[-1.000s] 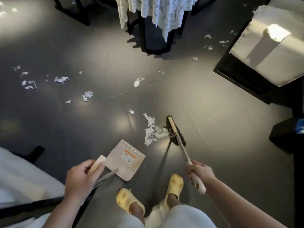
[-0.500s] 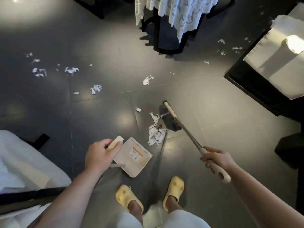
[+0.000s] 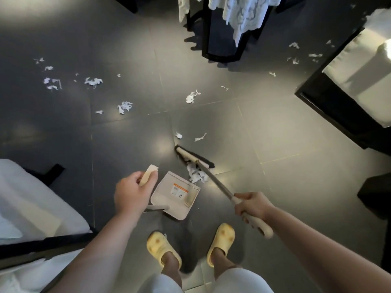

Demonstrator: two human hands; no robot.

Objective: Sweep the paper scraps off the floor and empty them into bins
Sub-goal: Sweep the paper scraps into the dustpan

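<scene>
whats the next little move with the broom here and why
Probably a short pull of the broom toward the dustpan. The right hand grips its handle, the left hand holds the dustpan, and a clump of paper scraps lies between the bristles and the pan's front edge, not yet inside.
</scene>
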